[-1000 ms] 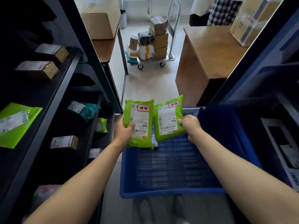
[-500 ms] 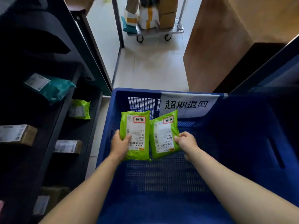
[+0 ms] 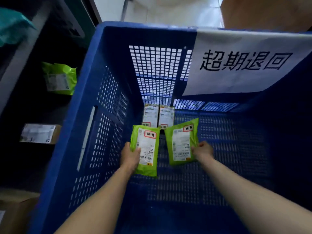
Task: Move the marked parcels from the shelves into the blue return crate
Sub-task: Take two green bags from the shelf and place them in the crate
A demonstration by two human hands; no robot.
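holding two green parcels (image 3: 146,149) in blue crate (image 3: 87,115), two boxes (image 3: 157,116) behind

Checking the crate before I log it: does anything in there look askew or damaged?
Nothing looks damaged. The green parcel in the right hand tilts, while the left hand's parcel sits straighter. Both are inside the blue crate, near two white-labelled parcels lying flat by the far wall.

Single head-worn wide-angle view, aimed steeply downward and forward into the crate (image 3: 87,102) at close range; shelves (image 3: 15,65) occupy the left edge.
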